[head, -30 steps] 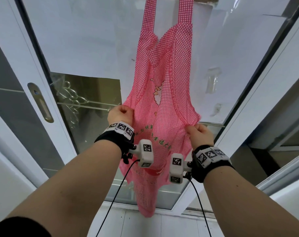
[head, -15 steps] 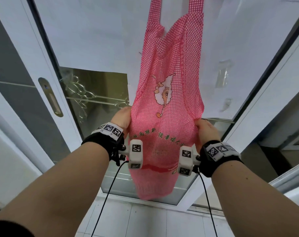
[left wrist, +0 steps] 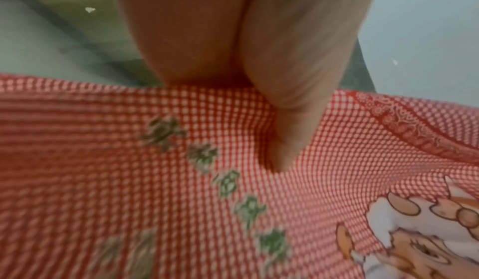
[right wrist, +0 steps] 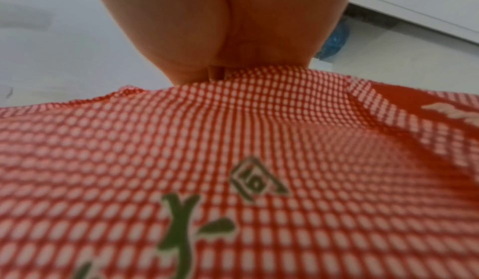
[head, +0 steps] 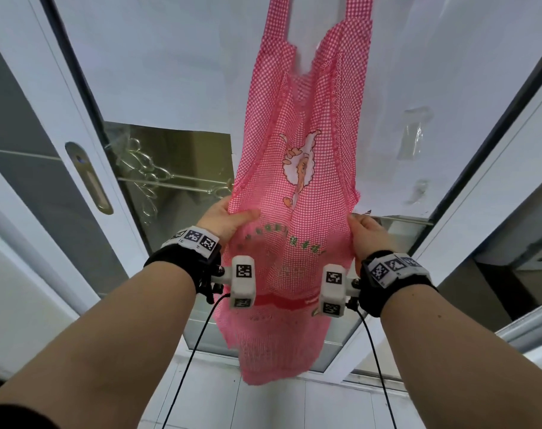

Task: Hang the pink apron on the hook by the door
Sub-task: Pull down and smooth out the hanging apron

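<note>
The pink checked apron (head: 297, 187) with a cartoon sheep print hangs by its neck strap from above the top of the head view; the hook itself is out of sight. My left hand (head: 229, 218) pinches the apron's left side edge, thumb on the front of the cloth (left wrist: 282, 140). My right hand (head: 364, 232) grips the right side edge, its fingers hidden behind the fabric (right wrist: 233, 140). The cloth is spread flat between both hands, in front of the white door.
A white door frame with a brass recessed handle (head: 88, 178) stands at the left. Behind the apron is a glass panel with a metal rail (head: 173, 181) and metal hooks. Another frame (head: 480, 181) runs down the right. Pale floor tiles lie below.
The apron has been pulled open from a bunched fold so the sheep print shows flat. Both hands shifted slightly apart along its side edges.
</note>
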